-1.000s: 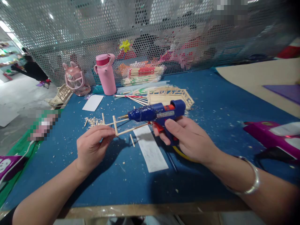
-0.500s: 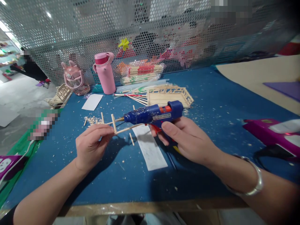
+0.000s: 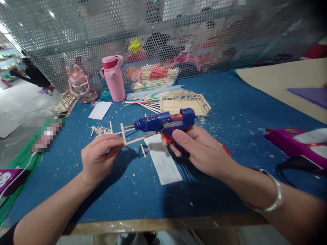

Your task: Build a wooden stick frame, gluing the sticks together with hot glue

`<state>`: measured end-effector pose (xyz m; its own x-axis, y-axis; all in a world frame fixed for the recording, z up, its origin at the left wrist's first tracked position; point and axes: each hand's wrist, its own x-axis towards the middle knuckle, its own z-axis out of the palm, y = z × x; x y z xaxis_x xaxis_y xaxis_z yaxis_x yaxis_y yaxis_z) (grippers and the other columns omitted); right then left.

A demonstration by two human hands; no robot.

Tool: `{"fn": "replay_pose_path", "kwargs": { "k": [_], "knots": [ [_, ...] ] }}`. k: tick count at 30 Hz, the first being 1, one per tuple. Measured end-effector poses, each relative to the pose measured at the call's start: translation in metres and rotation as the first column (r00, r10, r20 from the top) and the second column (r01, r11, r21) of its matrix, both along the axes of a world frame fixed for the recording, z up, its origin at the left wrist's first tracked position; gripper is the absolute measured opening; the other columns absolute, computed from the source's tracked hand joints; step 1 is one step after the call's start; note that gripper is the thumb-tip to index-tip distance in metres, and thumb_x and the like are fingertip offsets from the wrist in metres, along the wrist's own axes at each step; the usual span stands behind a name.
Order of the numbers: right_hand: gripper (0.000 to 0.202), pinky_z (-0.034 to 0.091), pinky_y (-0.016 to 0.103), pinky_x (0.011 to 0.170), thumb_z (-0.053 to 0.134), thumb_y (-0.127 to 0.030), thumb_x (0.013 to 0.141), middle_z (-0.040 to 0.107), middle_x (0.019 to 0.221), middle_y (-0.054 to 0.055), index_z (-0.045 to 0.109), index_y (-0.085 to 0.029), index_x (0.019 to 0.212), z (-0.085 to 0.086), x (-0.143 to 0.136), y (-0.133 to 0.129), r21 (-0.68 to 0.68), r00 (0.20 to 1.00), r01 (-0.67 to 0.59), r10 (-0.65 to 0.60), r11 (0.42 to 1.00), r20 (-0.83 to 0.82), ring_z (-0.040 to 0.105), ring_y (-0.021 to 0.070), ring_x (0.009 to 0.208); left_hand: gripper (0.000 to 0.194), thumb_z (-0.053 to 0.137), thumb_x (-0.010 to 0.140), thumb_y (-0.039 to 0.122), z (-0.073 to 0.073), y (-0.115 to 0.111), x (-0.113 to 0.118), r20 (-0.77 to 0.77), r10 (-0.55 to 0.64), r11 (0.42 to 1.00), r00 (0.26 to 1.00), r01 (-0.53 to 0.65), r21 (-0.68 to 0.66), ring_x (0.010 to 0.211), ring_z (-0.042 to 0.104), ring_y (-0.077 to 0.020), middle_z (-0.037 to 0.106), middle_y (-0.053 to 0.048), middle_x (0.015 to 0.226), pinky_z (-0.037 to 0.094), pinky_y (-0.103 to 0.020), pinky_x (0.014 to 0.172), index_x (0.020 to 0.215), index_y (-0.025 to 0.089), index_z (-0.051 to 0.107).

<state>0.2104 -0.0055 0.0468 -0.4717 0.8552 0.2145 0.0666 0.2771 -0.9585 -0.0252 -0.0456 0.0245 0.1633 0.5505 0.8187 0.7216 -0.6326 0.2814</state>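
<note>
In the head view, the left hand [image 3: 102, 156] has thumb and fingers pinching a corner of a small wooden stick frame [image 3: 139, 139], held up above the blue tabletop [image 3: 217, 200], and here's the right hand [image 3: 206, 153] wrapped round the handle of a blue hot glue gun [image 3: 155, 122], fingers at the red trigger; pressed or not, I cannot tell. The nozzle is right beside the near upright [image 3: 123, 133], contact too fine to call. So, how far along? Two long rails are in place, with a second upright [image 3: 111, 127] standing farther back, so the frame looks partly built. What's left, by my reading: joints and more pieces, for the sides look open, and a loose short stick [image 3: 143, 150] lies beside the white paper strip [image 3: 165, 163]. Behind the gun sits a railed wooden tray [image 3: 178, 108], apparently far more complete.
</note>
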Motion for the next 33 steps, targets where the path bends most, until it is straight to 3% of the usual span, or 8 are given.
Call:
{"fn": "replay_pose_path", "kwargs": {
  "k": [7, 12, 16, 20, 24, 33],
  "knots": [
    [0.038, 0.034, 0.024, 0.045, 0.045, -0.053, 0.082, 0.047, 0.052, -0.002, 0.053, -0.017, 0.072, 0.001, -0.001, -0.002, 0.024, 0.999, -0.035, 0.035, 0.999, -0.004, 0.042, 0.0091, 0.046, 0.015, 0.06, 0.073, 0.005, 0.001, -0.001, 0.0, -0.017, -0.022, 1.0, 1.0, 0.022, -0.005, 0.07, 0.063, -0.0094, 0.068, -0.001, 0.076, 0.053, -0.02, 0.065, 0.077, 0.019, 0.065],
    [0.034, 0.035, 0.025, 0.047, 0.046, -0.05, 0.082, 0.054, 0.06, 0.002, 0.06, -0.019, 0.079, 0.004, 0.003, -0.006, 0.214, 0.996, 0.017, -0.035, 0.977, 0.081, 0.047, 0.0124, 0.052, 0.015, 0.061, 0.072, 0.004, 0.002, -0.001, 0.001, -0.012, -0.011, 1.0, 1.0, 0.01, -0.004, 0.07, 0.062, -0.0088, 0.068, -0.001, 0.076, 0.052, -0.019, 0.064, 0.077, 0.018, 0.064],
    [0.024, 0.041, 0.027, 0.055, 0.046, -0.04, 0.084, 0.06, 0.069, 0.003, 0.06, -0.021, 0.092, 0.009, 0.004, -0.01, 0.445, 0.969, 0.014, -0.121, 0.895, 0.214, 0.055, 0.0169, 0.062, 0.014, 0.062, 0.072, 0.005, 0.0, -0.001, 0.0, -0.002, -0.005, 1.0, 1.0, 0.005, 0.003, 0.07, 0.062, -0.009, 0.067, -0.001, 0.076, 0.052, -0.019, 0.064, 0.078, 0.018, 0.064],
    [0.027, 0.044, 0.03, 0.066, 0.049, -0.032, 0.082, 0.064, 0.091, 0.006, 0.054, -0.02, 0.106, 0.009, 0.006, -0.013, 0.667, 0.924, -0.051, -0.219, 0.743, 0.315, 0.059, 0.0198, 0.076, 0.013, 0.063, 0.071, 0.006, 0.0, 0.0, 0.0, 0.006, 0.006, 1.0, 1.0, -0.006, 0.009, 0.07, 0.062, -0.0091, 0.067, -0.002, 0.075, 0.052, -0.019, 0.063, 0.078, 0.017, 0.064],
    [0.033, 0.041, 0.029, 0.067, 0.045, -0.028, 0.082, 0.065, 0.093, 0.007, 0.048, -0.018, 0.113, 0.004, 0.01, -0.012, 0.778, 0.906, -0.205, -0.185, 0.595, 0.38, 0.059, 0.0175, 0.075, 0.011, 0.063, 0.071, 0.007, 0.001, 0.0, 0.0, 0.003, 0.024, 1.0, 1.0, -0.024, 0.006, 0.07, 0.062, -0.0097, 0.068, -0.002, 0.075, 0.052, -0.02, 0.063, 0.077, 0.017, 0.064],
    [0.033, 0.037, 0.029, 0.066, 0.041, -0.026, 0.08, 0.065, 0.088, 0.004, 0.049, -0.02, 0.112, 0.003, 0.016, -0.011, 0.79, 0.868, -0.303, -0.188, 0.533, 0.459, 0.058, 0.016, 0.075, 0.008, 0.063, 0.073, 0.011, 0.002, 0.0, 0.0, 0.023, 0.036, 0.999, 0.999, -0.036, 0.007, 0.069, 0.063, -0.0096, 0.068, -0.002, 0.074, 0.053, -0.021, 0.063, 0.077, 0.018, 0.065]
  ]
}}
